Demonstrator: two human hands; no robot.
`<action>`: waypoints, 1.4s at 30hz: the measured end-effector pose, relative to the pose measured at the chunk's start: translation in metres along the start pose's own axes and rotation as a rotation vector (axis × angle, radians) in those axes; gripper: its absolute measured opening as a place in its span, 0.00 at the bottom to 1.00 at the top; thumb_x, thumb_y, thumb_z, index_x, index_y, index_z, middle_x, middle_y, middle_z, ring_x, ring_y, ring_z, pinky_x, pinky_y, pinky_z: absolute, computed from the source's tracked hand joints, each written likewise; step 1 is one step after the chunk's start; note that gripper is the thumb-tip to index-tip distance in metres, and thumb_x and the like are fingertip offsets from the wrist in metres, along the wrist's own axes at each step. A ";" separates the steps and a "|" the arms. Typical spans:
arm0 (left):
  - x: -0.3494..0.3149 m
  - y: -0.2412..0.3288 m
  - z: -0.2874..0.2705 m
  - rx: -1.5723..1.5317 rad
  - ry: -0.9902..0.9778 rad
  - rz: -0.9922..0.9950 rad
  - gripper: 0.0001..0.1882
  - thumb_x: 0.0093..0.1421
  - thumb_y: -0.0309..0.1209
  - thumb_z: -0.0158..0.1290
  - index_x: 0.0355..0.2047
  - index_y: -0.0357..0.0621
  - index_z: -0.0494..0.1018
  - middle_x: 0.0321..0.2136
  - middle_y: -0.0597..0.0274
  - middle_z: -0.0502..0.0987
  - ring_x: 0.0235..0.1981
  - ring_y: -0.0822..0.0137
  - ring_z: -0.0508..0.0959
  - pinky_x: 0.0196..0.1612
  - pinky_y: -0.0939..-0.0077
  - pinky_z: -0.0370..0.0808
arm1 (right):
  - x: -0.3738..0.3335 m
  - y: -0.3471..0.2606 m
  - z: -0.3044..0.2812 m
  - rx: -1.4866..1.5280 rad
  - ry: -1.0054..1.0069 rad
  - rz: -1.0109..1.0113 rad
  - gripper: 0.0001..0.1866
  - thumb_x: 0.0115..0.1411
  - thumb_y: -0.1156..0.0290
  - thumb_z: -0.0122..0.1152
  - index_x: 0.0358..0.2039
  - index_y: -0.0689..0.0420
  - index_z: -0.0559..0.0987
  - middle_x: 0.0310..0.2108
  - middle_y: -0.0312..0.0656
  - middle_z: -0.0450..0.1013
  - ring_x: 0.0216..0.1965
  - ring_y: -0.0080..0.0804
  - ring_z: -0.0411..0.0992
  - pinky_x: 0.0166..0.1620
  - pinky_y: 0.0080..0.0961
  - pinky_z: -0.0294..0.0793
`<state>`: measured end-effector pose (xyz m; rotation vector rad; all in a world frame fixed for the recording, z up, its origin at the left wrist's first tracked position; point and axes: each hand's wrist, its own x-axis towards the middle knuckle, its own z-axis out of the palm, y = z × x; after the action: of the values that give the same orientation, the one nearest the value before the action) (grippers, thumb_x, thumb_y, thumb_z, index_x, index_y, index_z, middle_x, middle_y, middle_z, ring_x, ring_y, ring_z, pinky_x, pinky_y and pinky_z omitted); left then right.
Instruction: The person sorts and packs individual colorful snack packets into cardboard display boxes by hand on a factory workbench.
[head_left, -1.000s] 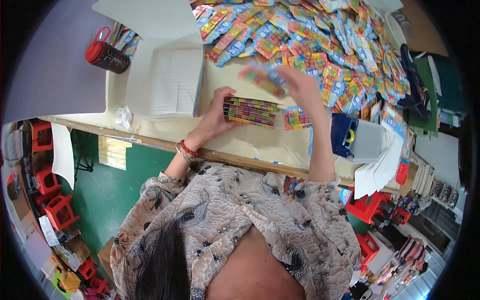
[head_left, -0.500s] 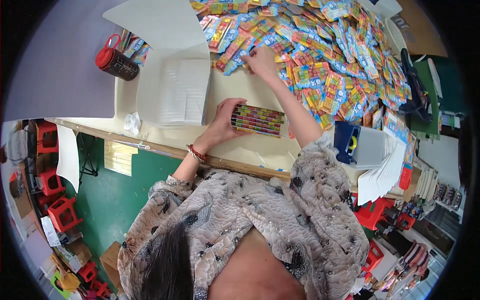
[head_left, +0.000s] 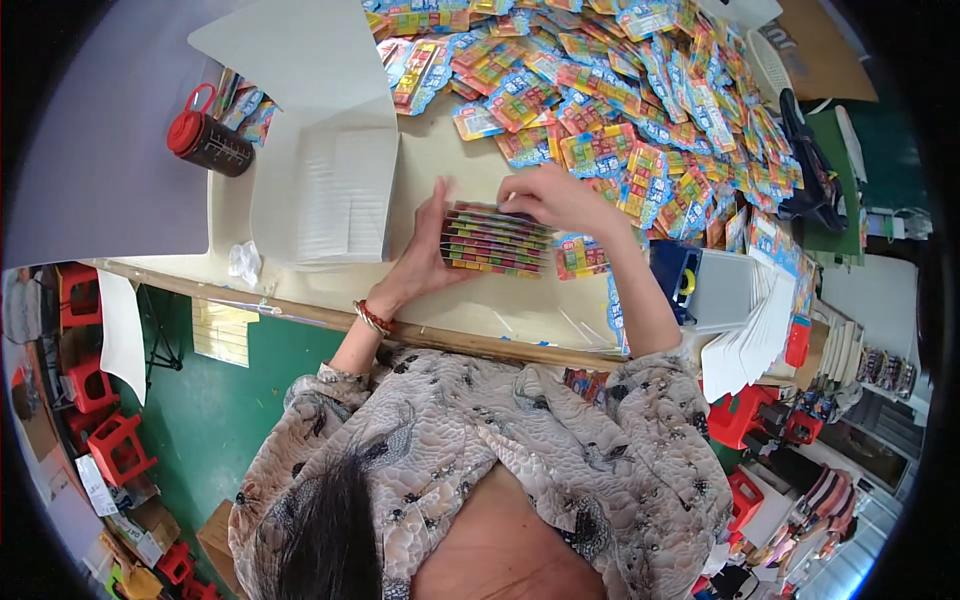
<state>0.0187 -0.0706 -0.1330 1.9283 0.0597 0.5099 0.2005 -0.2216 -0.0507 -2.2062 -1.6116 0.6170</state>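
Observation:
A stack of flat colourful packs (head_left: 495, 245) stands on edge over the table, its red, yellow and green edges turned up. My left hand (head_left: 415, 260) holds the stack at its left end, the thumb raised and blurred. At the far side of the stack, my right hand (head_left: 560, 198) pinches a pack at the stack's far edge; its fingers partly cover that pack. Just right of the stack lies a loose pack (head_left: 580, 258) with blue edging. Beyond my hands spreads a big heap of similar packs (head_left: 600, 105).
A white open carton (head_left: 325, 190) stands to the left, beside a dark bottle with a red lid (head_left: 210, 140). Crumpled tissue (head_left: 244, 262) lies near the table edge (head_left: 450, 333). On the right are a blue tape dispenser (head_left: 675, 280), a clear bin (head_left: 722, 290) and white cards (head_left: 750, 335).
My right hand has come from the heap back to the stack. Packs at the heap's near edge are gone, a loose pack now shows beside the stack, and my left thumb has lifted.

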 end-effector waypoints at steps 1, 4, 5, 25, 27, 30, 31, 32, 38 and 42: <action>-0.002 -0.004 -0.001 -0.107 -0.080 -0.012 0.62 0.36 0.34 0.73 0.66 0.40 0.44 0.50 0.52 0.67 0.51 0.56 0.69 0.56 0.64 0.67 | 0.004 0.006 -0.004 0.283 0.011 0.079 0.08 0.58 0.73 0.54 0.38 0.56 0.77 0.26 0.49 0.76 0.31 0.47 0.76 0.34 0.37 0.73; -0.002 -0.007 -0.007 -0.104 -0.218 -0.046 0.60 0.37 0.33 0.73 0.65 0.42 0.47 0.51 0.52 0.65 0.53 0.57 0.68 0.58 0.65 0.65 | 0.032 0.031 -0.015 0.211 0.191 0.191 0.19 0.53 0.78 0.55 0.47 0.51 0.78 0.38 0.42 0.78 0.39 0.42 0.75 0.43 0.36 0.74; -0.001 -0.006 -0.008 -0.001 -0.283 -0.069 0.58 0.38 0.31 0.73 0.64 0.42 0.47 0.52 0.53 0.63 0.55 0.59 0.66 0.60 0.67 0.64 | 0.042 0.042 -0.010 -0.117 0.393 0.066 0.23 0.51 0.78 0.57 0.50 0.50 0.76 0.43 0.42 0.76 0.43 0.41 0.73 0.46 0.36 0.73; -0.002 -0.007 -0.004 0.018 -0.199 0.008 0.50 0.38 0.31 0.73 0.58 0.42 0.54 0.49 0.53 0.64 0.54 0.59 0.66 0.56 0.69 0.67 | 0.046 0.040 0.014 -0.225 0.418 0.075 0.22 0.48 0.63 0.68 0.39 0.61 0.71 0.36 0.47 0.70 0.42 0.44 0.69 0.44 0.37 0.67; -0.004 -0.007 0.000 0.047 -0.134 0.097 0.53 0.38 0.32 0.73 0.61 0.42 0.51 0.50 0.52 0.63 0.55 0.58 0.65 0.57 0.68 0.66 | 0.042 0.032 0.007 -0.022 0.207 0.005 0.18 0.49 0.64 0.66 0.36 0.62 0.73 0.32 0.46 0.71 0.39 0.43 0.70 0.42 0.36 0.67; -0.005 -0.001 0.003 -0.294 0.007 -0.096 0.58 0.37 0.32 0.72 0.64 0.41 0.47 0.55 0.49 0.60 0.56 0.50 0.63 0.58 0.63 0.64 | 0.040 0.029 0.003 0.119 0.002 -0.236 0.09 0.55 0.69 0.61 0.31 0.62 0.77 0.25 0.44 0.73 0.30 0.41 0.72 0.36 0.32 0.69; -0.006 0.000 0.000 -0.157 -0.047 -0.062 0.60 0.36 0.32 0.72 0.65 0.41 0.45 0.56 0.49 0.60 0.56 0.51 0.63 0.58 0.62 0.64 | 0.043 0.030 -0.006 0.265 -0.182 -0.177 0.08 0.55 0.69 0.61 0.33 0.60 0.78 0.26 0.43 0.74 0.31 0.42 0.72 0.36 0.32 0.69; -0.004 0.000 -0.003 -0.023 -0.104 -0.024 0.62 0.36 0.32 0.73 0.66 0.41 0.43 0.56 0.49 0.59 0.56 0.51 0.62 0.58 0.62 0.64 | 0.047 0.032 -0.014 0.406 -0.365 -0.110 0.09 0.56 0.69 0.60 0.36 0.59 0.79 0.27 0.43 0.75 0.32 0.42 0.72 0.35 0.31 0.70; 0.000 0.002 -0.006 -0.025 -0.231 -0.103 0.61 0.36 0.32 0.73 0.65 0.42 0.45 0.54 0.49 0.57 0.58 0.56 0.62 0.62 0.63 0.61 | 0.108 0.082 -0.044 -0.335 0.217 0.094 0.20 0.54 0.72 0.61 0.49 0.51 0.75 0.45 0.45 0.74 0.43 0.45 0.72 0.44 0.39 0.72; 0.000 0.004 -0.007 0.017 -0.236 -0.115 0.59 0.35 0.32 0.73 0.63 0.41 0.48 0.54 0.50 0.58 0.59 0.54 0.60 0.63 0.63 0.60 | 0.127 0.098 -0.051 -0.568 0.378 -0.075 0.21 0.48 0.71 0.66 0.45 0.52 0.75 0.47 0.46 0.71 0.49 0.45 0.69 0.48 0.41 0.71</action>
<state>0.0155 -0.0661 -0.1272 1.9760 0.0224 0.2039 0.3403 -0.1309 -0.0754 -2.4194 -1.7952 -0.3141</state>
